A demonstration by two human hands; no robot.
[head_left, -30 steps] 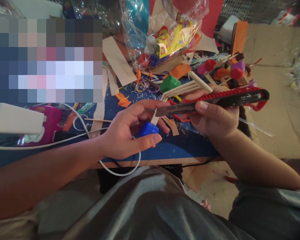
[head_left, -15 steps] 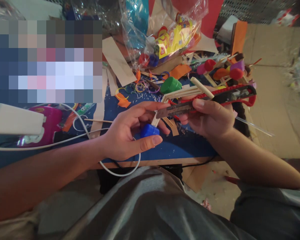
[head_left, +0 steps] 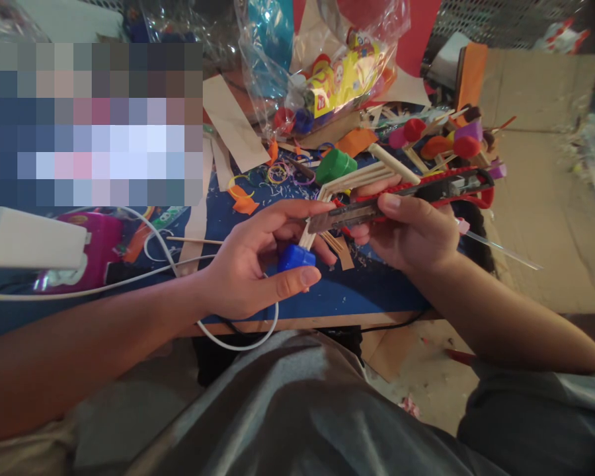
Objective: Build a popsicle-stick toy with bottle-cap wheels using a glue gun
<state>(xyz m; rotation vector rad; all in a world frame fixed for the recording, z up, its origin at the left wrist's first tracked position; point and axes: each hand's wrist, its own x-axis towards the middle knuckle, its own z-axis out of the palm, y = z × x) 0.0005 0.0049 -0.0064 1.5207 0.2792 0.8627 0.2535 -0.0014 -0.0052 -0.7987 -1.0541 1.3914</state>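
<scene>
My left hand (head_left: 248,264) is closed around a blue bottle cap (head_left: 293,256), with the thumb along its near side. Pale wooden sticks (head_left: 361,178) are joined to the cap and run up in a bent frame toward the right. My right hand (head_left: 416,238) grips a red and black utility knife (head_left: 436,190). Its rusty blade (head_left: 327,219) points left and lies across the sticks just above the cap, close to my left fingertips. Part of the stick frame is hidden behind the knife and my right fingers.
A green cap (head_left: 336,166) and rubber bands lie among scraps on the blue tabletop (head_left: 371,291). Behind stand a clear plastic bag (head_left: 272,79) and stick pieces with colored caps (head_left: 469,142). A white cable (head_left: 238,346) loops near the table edge; cardboard (head_left: 540,218) lies right.
My right hand and the knife have shifted slightly left, and the stick frame's far end tilts a little left with them. The left hand has hardly moved.
</scene>
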